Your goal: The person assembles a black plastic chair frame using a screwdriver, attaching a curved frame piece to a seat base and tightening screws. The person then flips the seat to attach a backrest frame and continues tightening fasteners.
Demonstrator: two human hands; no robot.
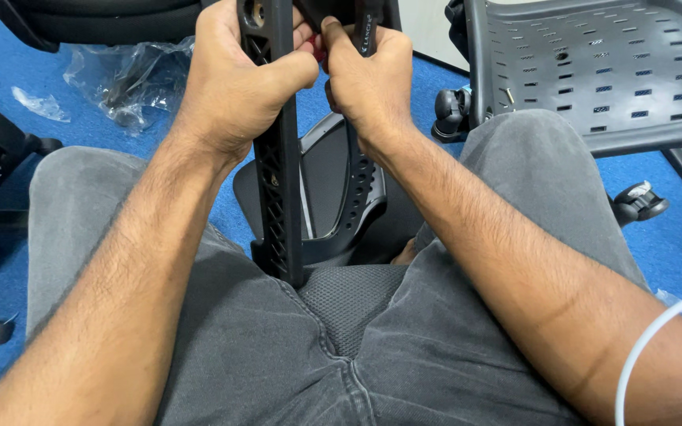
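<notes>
Head view: the grey perforated seat shell [593,71] lies at 2 o'clock on the blue floor [672,244]. The black ribbed chair frame [278,189] stands upright between the knees. The left hand [234,79] grips it at 12 o'clock. The right hand [369,83], touching beside it, closes around a black part [366,31], cut off above; a small red item between the thumbs is unclear.

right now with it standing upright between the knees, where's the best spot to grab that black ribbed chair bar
Grip the black ribbed bar high on its upper stretch, coming from the left side, where the left hand wraps it now. It stands upright, narrow enough for fingers to close round, its lower end resting by the mesh seat. The right hand works on the fitting beside it, so that side is probably crowded.
</notes>
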